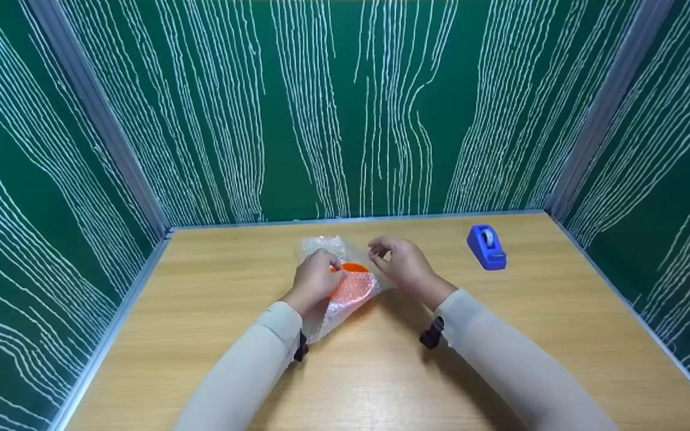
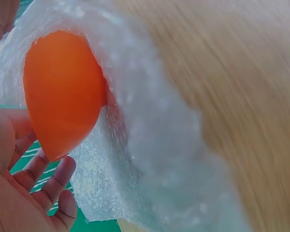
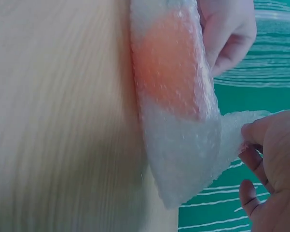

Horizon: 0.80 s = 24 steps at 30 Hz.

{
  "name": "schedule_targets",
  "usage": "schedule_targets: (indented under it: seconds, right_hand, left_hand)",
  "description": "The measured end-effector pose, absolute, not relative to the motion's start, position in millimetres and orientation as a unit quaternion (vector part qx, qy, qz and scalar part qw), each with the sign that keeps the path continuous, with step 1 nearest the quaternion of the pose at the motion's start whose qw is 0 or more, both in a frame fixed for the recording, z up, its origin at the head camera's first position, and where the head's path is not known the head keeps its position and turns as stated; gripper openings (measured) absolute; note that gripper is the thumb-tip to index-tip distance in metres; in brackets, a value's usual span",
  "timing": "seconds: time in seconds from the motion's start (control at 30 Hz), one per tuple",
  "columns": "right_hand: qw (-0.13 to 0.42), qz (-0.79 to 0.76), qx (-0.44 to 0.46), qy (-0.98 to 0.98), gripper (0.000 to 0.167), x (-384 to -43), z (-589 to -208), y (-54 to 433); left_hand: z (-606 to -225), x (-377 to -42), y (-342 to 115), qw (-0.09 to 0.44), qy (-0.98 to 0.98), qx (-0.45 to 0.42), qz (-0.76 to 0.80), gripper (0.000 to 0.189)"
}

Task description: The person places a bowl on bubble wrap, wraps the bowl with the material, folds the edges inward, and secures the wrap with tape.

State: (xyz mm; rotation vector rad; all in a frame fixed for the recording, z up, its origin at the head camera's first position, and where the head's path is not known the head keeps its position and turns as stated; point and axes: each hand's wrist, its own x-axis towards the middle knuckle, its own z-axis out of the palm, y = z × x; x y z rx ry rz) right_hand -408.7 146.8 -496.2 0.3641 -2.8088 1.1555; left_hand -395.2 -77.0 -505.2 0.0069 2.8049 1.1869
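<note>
A smooth, rounded orange bowl [image 1: 355, 267] lies in a sheet of bubble wrap [image 1: 324, 244], part of it bare and part showing pink through a folded flap. My left hand [image 1: 316, 278] grips the edge of the bowl [image 2: 62, 92] from the left, its other fingers loosely bent below that edge in the left wrist view. On the far right side of the bundle, my right hand [image 1: 403, 263] pinches a corner of the bubble wrap [image 3: 231, 137] between thumb and forefinger. In the right wrist view the wrap covers most of the bowl.
A blue tape dispenser [image 1: 486, 247] with a roll in it stands at the back right of the wooden table [image 1: 213, 311]. Green panels [image 1: 297, 120] with white wavy lines enclose the table at the back and both sides.
</note>
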Motion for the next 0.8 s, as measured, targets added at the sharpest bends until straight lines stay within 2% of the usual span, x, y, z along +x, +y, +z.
schedule_targets:
  seconds: [0.2, 0.4, 0.57, 0.67, 0.8]
  right_hand:
    - [0.034, 0.351, 0.149, -0.924, 0.018, -396.2, -498.2, 140.0]
    - [0.106, 0.266, 0.269, -0.920, 0.016, -388.6, -504.9, 140.4]
    - [0.152, 0.215, 0.378, -0.888, 0.020, -386.1, -508.3, 142.3]
    - [0.145, 0.190, 0.404, -0.883, 0.020, -384.1, -509.8, 145.0]
    - [0.100, 0.162, 0.397, -0.898, 0.027, -381.3, -510.1, 148.7]
  left_hand:
    - [-505.7, -394.4, -76.7, 0.045, 0.918, 0.002, 0.394, 0.023]
    - [-507.5, -396.3, -76.9, 0.041, 0.916, 0.005, 0.400, 0.025]
    - [-509.2, -397.3, -76.9, 0.015, 0.924, 0.022, 0.382, 0.014]
    - [-510.0, -396.9, -77.0, 0.009, 0.926, 0.027, 0.377, 0.010]
    - [-510.1, -395.1, -77.4, 0.021, 0.920, 0.018, 0.391, 0.015]
